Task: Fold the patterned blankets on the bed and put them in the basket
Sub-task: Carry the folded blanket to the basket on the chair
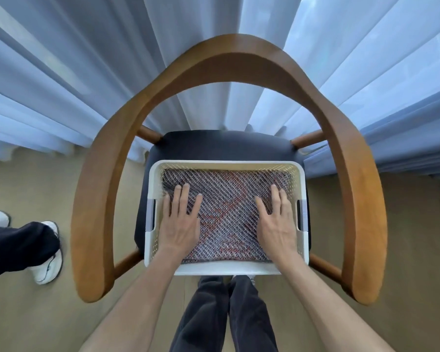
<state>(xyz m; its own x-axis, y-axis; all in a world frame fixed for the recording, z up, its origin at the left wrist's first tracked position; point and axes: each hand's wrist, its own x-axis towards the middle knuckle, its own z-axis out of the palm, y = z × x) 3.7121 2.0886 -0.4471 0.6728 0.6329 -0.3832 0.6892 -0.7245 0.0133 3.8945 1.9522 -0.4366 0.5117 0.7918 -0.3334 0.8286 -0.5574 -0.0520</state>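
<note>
A white perforated basket [226, 269] stands on the dark seat of a wooden armchair. Inside it lies a folded patterned blanket [228, 201], woven in grey, white and red, filling the basket from wall to wall. My left hand [181, 219] lies flat on the blanket's left side with fingers straight and spread. My right hand [277, 222] lies flat on its right side the same way. Both palms press down on the cloth. The bed is out of view.
The armchair's curved wooden backrest and arms [239, 54] ring the basket. Pale sheer curtains [61, 85] hang behind it. Another person's legs in dark trousers and white shoes [46, 252] stand on the tan floor at left. My own legs [226, 313] are just before the chair.
</note>
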